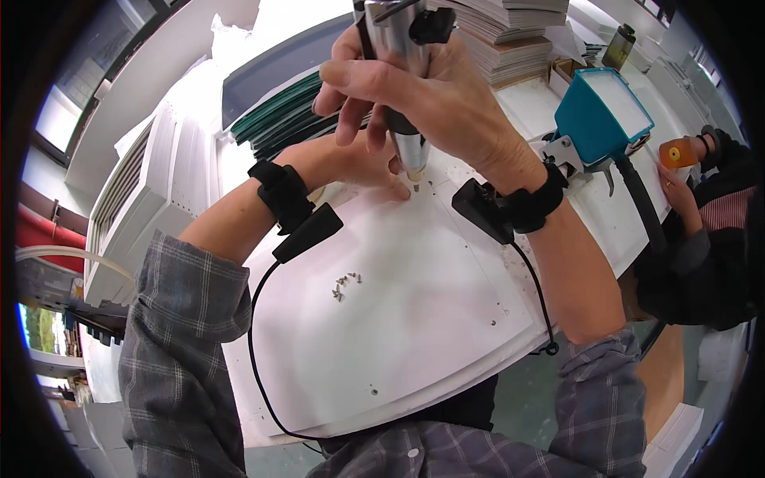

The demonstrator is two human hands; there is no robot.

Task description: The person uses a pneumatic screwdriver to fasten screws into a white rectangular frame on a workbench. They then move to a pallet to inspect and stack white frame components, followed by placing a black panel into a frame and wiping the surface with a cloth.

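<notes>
My right hand point(422, 88) is wrapped round a silver and black power screwdriver point(396, 36), held upright with its tip down. Just below the tip, a small screw point(416, 188) stands at the far part of a large white panel point(430, 319). Beside it my left hand point(362, 163) rests on the panel, fingers stretched toward the tip and partly hidden by my right hand. Several loose screws point(343, 284) lie in a small cluster nearer to me. More fastener spots dot the panel's right and near edges.
Dark green sheets point(279, 115) and a grey board point(279, 64) lie beyond my left hand. White panels point(143, 175) stand at left; stacked boards point(502, 40) rise at the back. A teal box-shaped device point(590, 115) is at right, near another person's hand point(677, 191).
</notes>
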